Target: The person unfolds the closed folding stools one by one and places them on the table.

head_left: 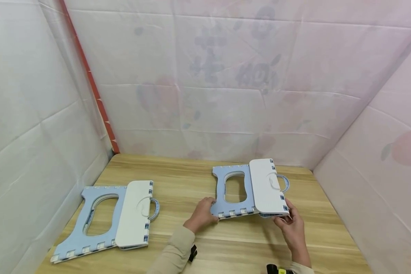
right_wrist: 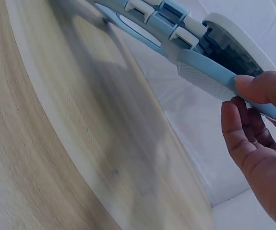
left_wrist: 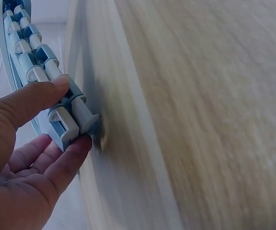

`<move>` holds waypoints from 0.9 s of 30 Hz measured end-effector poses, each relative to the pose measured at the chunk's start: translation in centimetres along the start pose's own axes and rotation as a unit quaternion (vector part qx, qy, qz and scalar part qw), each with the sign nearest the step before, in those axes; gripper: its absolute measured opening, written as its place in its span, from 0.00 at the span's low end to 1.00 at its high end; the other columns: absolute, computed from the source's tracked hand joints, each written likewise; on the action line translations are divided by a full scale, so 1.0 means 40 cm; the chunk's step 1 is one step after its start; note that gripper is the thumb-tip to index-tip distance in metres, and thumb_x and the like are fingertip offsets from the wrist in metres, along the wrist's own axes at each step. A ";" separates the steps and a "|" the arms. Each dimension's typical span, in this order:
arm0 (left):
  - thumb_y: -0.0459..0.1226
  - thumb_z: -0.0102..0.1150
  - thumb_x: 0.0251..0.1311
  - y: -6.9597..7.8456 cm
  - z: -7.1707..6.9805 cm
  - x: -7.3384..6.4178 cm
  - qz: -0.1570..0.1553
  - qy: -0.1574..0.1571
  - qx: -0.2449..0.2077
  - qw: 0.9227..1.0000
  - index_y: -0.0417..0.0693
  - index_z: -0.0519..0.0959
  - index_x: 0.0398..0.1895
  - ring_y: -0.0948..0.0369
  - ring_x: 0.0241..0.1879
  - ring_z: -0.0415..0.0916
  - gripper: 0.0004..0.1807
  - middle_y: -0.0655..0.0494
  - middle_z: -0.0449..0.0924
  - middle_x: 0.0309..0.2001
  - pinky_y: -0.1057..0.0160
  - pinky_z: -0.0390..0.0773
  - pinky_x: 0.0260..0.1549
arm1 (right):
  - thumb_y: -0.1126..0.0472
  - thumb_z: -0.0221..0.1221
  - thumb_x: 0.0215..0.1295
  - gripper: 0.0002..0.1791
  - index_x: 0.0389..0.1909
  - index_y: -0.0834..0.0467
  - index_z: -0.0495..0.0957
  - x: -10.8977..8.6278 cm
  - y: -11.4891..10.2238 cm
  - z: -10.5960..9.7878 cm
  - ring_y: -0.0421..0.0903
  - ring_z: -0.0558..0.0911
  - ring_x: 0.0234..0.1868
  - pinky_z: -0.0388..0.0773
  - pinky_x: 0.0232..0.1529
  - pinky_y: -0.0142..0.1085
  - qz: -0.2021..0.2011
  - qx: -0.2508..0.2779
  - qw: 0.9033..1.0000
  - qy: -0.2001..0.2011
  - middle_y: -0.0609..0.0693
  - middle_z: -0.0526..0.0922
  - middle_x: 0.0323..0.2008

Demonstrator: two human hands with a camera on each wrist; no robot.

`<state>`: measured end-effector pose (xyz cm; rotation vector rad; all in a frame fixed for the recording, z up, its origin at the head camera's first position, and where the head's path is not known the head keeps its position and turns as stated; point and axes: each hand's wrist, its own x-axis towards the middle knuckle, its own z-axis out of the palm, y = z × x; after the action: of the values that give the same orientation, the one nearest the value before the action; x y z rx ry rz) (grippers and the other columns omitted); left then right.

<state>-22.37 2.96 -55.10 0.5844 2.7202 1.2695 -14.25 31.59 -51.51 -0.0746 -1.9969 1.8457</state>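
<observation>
A folded step stool [head_left: 233, 211], light blue with a white top panel [head_left: 268, 186], is held by both hands towards the right side of the table. My left hand [head_left: 203, 215] pinches its lower left corner, thumb on the hinge pieces [left_wrist: 51, 69] and fingers beneath. With thumb and fingers my right hand [head_left: 292, 228] grips the near right corner, at the blue edge [right_wrist: 207, 72] below the white panel. A gap shows between the stool's right end and the table in the right wrist view. The blue carry handle [head_left: 285, 183] sticks out on the right.
A second folded stool [head_left: 131, 217] of the same kind lies at the left of the wood-grain table [head_left: 233, 247]. Pale plastic sheeting [head_left: 209, 114] walls the back and both sides. A red strip [head_left: 96, 91] runs down the back left corner.
</observation>
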 end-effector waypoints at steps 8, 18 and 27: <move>0.30 0.75 0.32 0.021 0.003 0.002 -0.015 0.002 -0.001 1.000 0.34 0.73 0.52 0.51 0.45 0.71 0.36 0.47 0.74 0.45 0.57 0.73 0.44 | 0.85 0.56 0.48 0.42 0.66 0.67 0.55 -0.009 0.006 0.003 0.33 0.74 0.49 0.74 0.42 0.24 -0.001 0.046 0.999 -0.002 0.49 0.67 0.52; 0.27 0.75 0.27 0.043 0.017 0.014 -0.025 -0.010 -0.021 0.999 0.37 0.73 0.53 0.53 0.45 0.71 0.39 0.48 0.74 0.45 0.57 0.73 0.45 | 0.89 0.52 0.48 0.41 0.66 0.67 0.56 -0.016 -0.028 0.008 0.35 0.76 0.48 0.74 0.43 0.26 0.013 0.112 0.993 0.021 0.51 0.68 0.51; 0.27 0.76 0.25 0.045 0.041 0.022 0.003 -0.009 -0.014 1.000 0.36 0.72 0.55 0.53 0.45 0.72 0.42 0.45 0.75 0.48 0.60 0.73 0.45 | 0.90 0.50 0.50 0.42 0.68 0.63 0.56 -0.013 -0.039 0.018 0.37 0.75 0.49 0.75 0.43 0.28 0.038 0.150 0.987 0.043 0.52 0.65 0.54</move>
<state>-22.26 5.52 -54.74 0.5988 2.6838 1.2964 -13.66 30.55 -50.17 -0.1414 -1.6593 2.1330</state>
